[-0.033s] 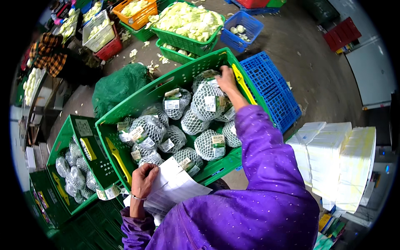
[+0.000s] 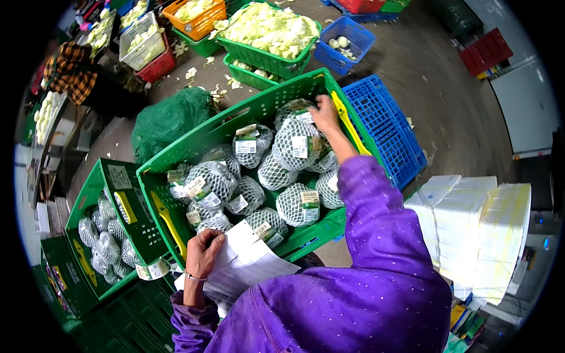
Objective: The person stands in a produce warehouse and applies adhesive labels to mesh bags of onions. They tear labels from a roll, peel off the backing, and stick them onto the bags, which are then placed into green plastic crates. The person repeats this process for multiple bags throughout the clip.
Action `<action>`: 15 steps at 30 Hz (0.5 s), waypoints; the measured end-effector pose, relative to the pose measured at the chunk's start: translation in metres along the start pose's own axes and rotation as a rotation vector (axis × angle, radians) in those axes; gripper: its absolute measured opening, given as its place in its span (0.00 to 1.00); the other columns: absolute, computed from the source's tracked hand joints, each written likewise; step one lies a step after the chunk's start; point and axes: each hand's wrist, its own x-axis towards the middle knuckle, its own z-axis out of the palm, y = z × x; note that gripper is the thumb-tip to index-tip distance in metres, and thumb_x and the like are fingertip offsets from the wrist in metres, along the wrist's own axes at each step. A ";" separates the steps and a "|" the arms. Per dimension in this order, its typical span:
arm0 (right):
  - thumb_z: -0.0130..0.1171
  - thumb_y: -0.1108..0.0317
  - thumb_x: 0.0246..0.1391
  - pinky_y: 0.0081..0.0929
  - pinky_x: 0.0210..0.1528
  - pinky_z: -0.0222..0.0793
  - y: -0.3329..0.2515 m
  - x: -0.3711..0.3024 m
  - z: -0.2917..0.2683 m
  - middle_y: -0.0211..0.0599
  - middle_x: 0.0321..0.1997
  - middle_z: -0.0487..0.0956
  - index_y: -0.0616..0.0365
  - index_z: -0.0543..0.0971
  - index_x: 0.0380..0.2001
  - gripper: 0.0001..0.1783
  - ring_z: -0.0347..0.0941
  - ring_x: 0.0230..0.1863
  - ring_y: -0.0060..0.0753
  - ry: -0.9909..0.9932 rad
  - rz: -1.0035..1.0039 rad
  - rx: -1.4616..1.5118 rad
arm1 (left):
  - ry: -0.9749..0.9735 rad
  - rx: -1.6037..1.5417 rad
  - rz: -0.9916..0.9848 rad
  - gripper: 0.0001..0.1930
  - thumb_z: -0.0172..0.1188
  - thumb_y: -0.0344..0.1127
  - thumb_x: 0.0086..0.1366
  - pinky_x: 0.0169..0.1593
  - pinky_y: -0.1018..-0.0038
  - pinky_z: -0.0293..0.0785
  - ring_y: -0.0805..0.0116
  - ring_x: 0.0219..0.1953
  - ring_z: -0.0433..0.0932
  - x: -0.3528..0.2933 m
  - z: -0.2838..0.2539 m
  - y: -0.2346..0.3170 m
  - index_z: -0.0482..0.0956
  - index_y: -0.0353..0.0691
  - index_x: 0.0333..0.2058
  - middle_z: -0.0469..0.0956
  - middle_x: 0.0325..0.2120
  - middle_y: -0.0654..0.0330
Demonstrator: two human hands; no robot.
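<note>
A large green crate [image 2: 226, 127] in front of me holds several round vegetables in white foam nets [image 2: 292, 147], most with paper labels on them. My left hand [image 2: 204, 253] pinches the edge of a white sheet of labels [image 2: 250, 253] at the crate's near side. Over the far right corner my right hand [image 2: 325, 115] is beside a netted vegetable [image 2: 291, 109] and its label. Its fingers are bent and blurred, and I cannot tell whether they hold anything.
A second green crate [image 2: 126, 200] of netted vegetables stands at left. Beyond lie a green net sack [image 2: 168, 123], a crate of loose leaves [image 2: 268, 29] and a blue crate [image 2: 344, 44]. Blue plastic crating [image 2: 385, 126] and wrapped white blocks [image 2: 459, 229] are at right. A person [image 2: 73, 73] stands far left.
The whole view has shifted slightly. My right hand has drawn its fingers in a little at the crate's far corner. My left hand stays on the sheet.
</note>
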 end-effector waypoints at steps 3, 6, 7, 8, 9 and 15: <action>0.65 0.54 0.45 0.36 0.52 0.62 -0.031 -0.036 -0.031 0.48 0.47 0.71 0.64 0.64 0.53 0.37 0.68 0.49 0.40 -0.394 0.380 0.480 | 0.045 -0.055 -0.023 0.08 0.58 0.31 0.60 0.32 0.82 0.66 0.81 0.26 0.67 -0.005 -0.005 -0.009 0.77 0.31 0.31 0.73 0.22 0.68; 0.70 0.42 0.33 0.41 0.64 0.50 -0.043 -0.059 -0.044 0.64 0.62 0.55 0.64 0.49 0.64 0.62 0.52 0.65 0.54 -0.558 0.194 0.388 | 0.033 -0.073 0.007 0.08 0.58 0.31 0.60 0.32 0.82 0.65 0.82 0.26 0.66 -0.001 -0.006 -0.009 0.76 0.31 0.30 0.73 0.22 0.69; 0.70 0.42 0.34 0.39 0.65 0.48 -0.056 -0.059 -0.046 0.64 0.64 0.54 0.65 0.48 0.64 0.62 0.50 0.66 0.53 -0.611 0.155 0.303 | 0.032 -0.082 0.004 0.08 0.58 0.32 0.61 0.32 0.82 0.64 0.82 0.26 0.66 -0.001 -0.006 -0.010 0.76 0.31 0.30 0.73 0.22 0.69; 0.69 0.41 0.35 0.37 0.66 0.46 -0.069 -0.058 -0.048 0.63 0.65 0.52 0.65 0.47 0.64 0.63 0.48 0.67 0.52 -0.660 0.116 0.218 | 0.029 -0.089 0.003 0.08 0.58 0.32 0.61 0.31 0.82 0.64 0.82 0.26 0.65 -0.001 -0.004 -0.010 0.76 0.31 0.30 0.72 0.22 0.69; 0.72 0.45 0.33 0.35 0.65 0.50 -0.067 -0.057 -0.045 0.62 0.63 0.56 0.65 0.49 0.63 0.62 0.53 0.65 0.50 -0.657 0.161 0.162 | 0.039 -0.112 0.025 0.08 0.58 0.32 0.61 0.31 0.82 0.63 0.82 0.25 0.65 -0.001 -0.002 -0.011 0.76 0.32 0.30 0.72 0.22 0.70; 0.74 0.62 0.33 0.31 0.53 0.65 -0.076 -0.066 -0.056 0.51 0.52 0.69 0.62 0.57 0.58 0.50 0.68 0.52 0.38 -0.566 0.276 0.497 | 0.059 -0.146 -0.006 0.08 0.58 0.32 0.61 0.31 0.82 0.63 0.82 0.26 0.65 -0.005 -0.007 -0.013 0.76 0.31 0.31 0.72 0.22 0.70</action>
